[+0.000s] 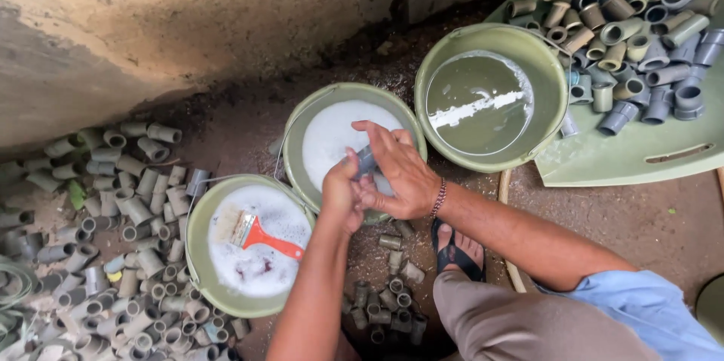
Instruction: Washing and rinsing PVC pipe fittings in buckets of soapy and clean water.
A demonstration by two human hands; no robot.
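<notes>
Both hands are working together over the middle bucket [302, 151], a pale green one full of white foamy water: the left hand [343, 193] and the right hand [400, 168] are pressed close and clamped around a small grey pipe fitting [366, 159], which is poking out between the fingers just above the foam. No labels or signs are showing anywhere. To the left another green bucket [197, 251] is holding suds and a paintbrush [253, 233] with an orange handle, lying across the foam. To the right a third bucket [547, 101] is holding murkier water with a white streak. A pale green tray [641, 153] at the upper right is carrying a pile of washed fittings [641, 36], grey and tan. Muddy fittings [113, 240] are lying heaped on the dirt floor at the left, and a smaller heap [388, 301] is sitting by the sandalled foot [456, 248]. The fitting's lower half is hidden by the hands, and the tray is cut off by the frame.
</notes>
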